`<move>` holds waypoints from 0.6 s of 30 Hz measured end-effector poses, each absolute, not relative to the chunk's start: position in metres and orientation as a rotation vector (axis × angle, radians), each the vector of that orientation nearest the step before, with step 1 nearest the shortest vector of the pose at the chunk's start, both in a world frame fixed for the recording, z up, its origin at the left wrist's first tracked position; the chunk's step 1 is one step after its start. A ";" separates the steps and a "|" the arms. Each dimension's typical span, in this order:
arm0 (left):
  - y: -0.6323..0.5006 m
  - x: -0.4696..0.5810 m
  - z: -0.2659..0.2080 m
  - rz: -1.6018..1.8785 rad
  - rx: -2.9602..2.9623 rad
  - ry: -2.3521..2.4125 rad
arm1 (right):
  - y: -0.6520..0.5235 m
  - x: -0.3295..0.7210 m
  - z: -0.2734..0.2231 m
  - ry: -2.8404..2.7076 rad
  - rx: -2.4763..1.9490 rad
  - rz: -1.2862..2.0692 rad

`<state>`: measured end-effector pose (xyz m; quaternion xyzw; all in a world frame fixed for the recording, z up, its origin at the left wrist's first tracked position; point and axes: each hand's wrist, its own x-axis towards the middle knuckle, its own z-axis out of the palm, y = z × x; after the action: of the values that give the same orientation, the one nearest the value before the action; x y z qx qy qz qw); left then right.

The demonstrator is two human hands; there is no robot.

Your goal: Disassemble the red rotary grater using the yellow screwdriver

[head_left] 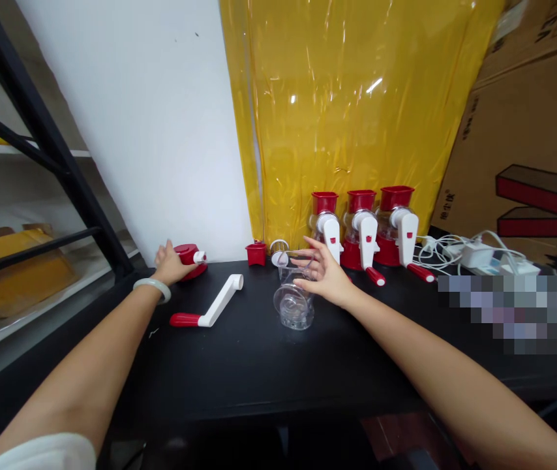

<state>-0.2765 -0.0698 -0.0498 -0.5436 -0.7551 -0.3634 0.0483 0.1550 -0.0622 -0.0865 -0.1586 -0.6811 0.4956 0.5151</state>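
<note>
My left hand [168, 263] is closed on a round red base [188, 260] with a white knob, at the left back of the black table. My right hand [328, 274] has its fingers spread at the upper part of a clear plastic grater housing [295, 305]; whether they touch it I cannot tell. Between the hands lies a white crank handle [222, 301] with a red grip. Behind the housing are a small red hopper-like piece [255, 254] and a metal grater drum [279, 249] with a white end.
Three assembled red-and-white rotary graters [367, 228] stand at the back right against yellow wrapping [347, 117]. White cables and adapters [479, 254] lie farther right, beside a large cardboard box [527, 143]. A black-framed shelf [53, 143] borders the left side.
</note>
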 end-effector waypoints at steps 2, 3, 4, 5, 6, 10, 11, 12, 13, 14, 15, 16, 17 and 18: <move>-0.085 -0.239 -0.043 -1.055 -1.668 -2.069 | -0.061 0.153 -0.088 -1.631 -0.379 1.174; -0.094 -0.217 -0.040 -1.033 -1.773 -1.915 | -0.061 0.153 -0.089 -1.635 -0.379 1.162; -0.104 -0.196 -0.037 -1.013 -1.883 -1.769 | -0.061 0.152 -0.089 -1.643 -0.380 1.149; -0.113 -0.178 -0.034 -0.991 -1.976 -1.647 | -0.061 0.152 -0.090 -1.654 -0.381 1.134; -0.120 -0.163 -0.030 -0.956 -2.048 -1.560 | -0.062 0.152 -0.090 -1.667 -0.383 1.120; -0.120 -0.174 -0.013 -1.042 -1.852 -1.667 | -0.063 0.153 -0.091 -1.692 -0.404 1.093; -0.114 -0.192 -0.009 -1.078 -1.735 -1.771 | -0.064 0.153 -0.091 -1.694 -0.409 1.094; -0.107 -0.213 -0.007 -1.084 -1.626 -1.886 | -0.064 0.153 -0.092 -1.698 -0.412 1.096; -0.101 -0.235 -0.006 -1.061 -1.537 -1.998 | -0.063 0.153 -0.092 -1.703 -0.411 1.098; -0.095 -0.255 -0.007 -1.021 -1.473 -2.111 | -0.063 0.153 -0.092 -1.709 -0.408 1.097; -0.090 -0.272 -0.010 -0.972 -1.443 -2.227 | -0.063 0.153 -0.093 -1.716 -0.404 1.095; -0.085 -0.286 -0.015 -0.933 -1.429 -2.343 | -0.062 0.152 -0.093 -1.721 -0.401 1.090; -0.080 -0.295 -0.021 -0.906 -1.437 -2.451 | -0.062 0.152 -0.094 -1.723 -0.401 1.085; -0.076 -0.300 -0.029 -0.890 -1.471 -2.526 | -0.061 0.152 -0.094 -1.726 -0.401 1.079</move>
<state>-0.3001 -0.0760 -0.0287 -0.4811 -0.8258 -0.2911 0.0430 0.1524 -0.0615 -0.0940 -0.1665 -0.7163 0.4477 0.5086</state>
